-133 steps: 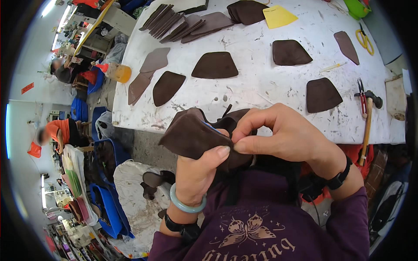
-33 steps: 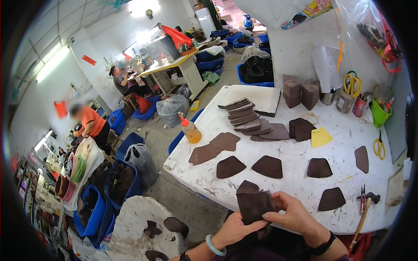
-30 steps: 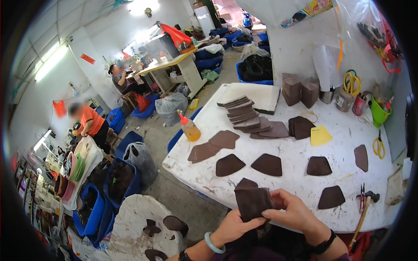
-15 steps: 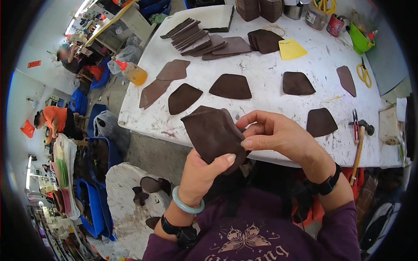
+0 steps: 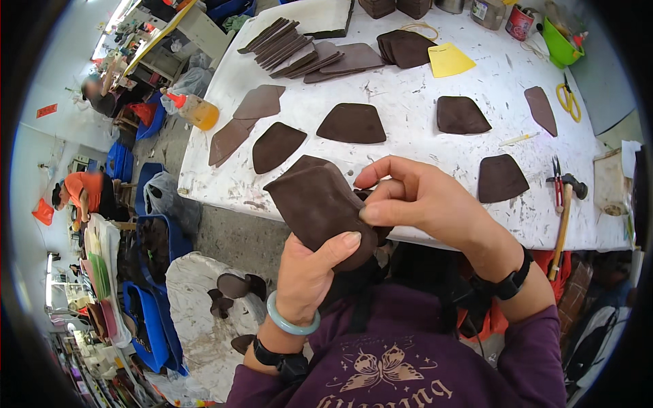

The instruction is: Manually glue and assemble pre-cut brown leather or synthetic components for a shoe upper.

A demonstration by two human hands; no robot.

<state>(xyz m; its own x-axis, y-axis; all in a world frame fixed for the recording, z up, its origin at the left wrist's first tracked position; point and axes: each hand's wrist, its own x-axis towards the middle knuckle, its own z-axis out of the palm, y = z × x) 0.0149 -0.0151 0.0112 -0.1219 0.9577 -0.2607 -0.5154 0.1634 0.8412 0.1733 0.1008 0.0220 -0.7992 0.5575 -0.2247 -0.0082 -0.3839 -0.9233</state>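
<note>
A dark brown leather piece (image 5: 320,202), folded over, is held up in front of my chest at the near edge of the white worktable (image 5: 408,95). My left hand (image 5: 316,270) grips it from below, thumb pressed on its face. My right hand (image 5: 416,200) pinches its right edge with fingertips. Both wrists wear dark bands, and the left also has a pale green bangle. Flat brown leather cutouts (image 5: 352,124) lie spread on the table beyond.
Stacks of leather pieces (image 5: 292,47) sit at the table's back, with a yellow pattern piece (image 5: 449,60), yellow scissors (image 5: 566,96), a green bowl (image 5: 563,34), pliers and a hammer (image 5: 562,204) at the right. An orange bottle (image 5: 196,111) stands at the left corner. People work at the far left.
The view dropped from looking across the room to looking down at my hands. Both hands keep hold of the leather piece, which now sits flatter and closer to me.
</note>
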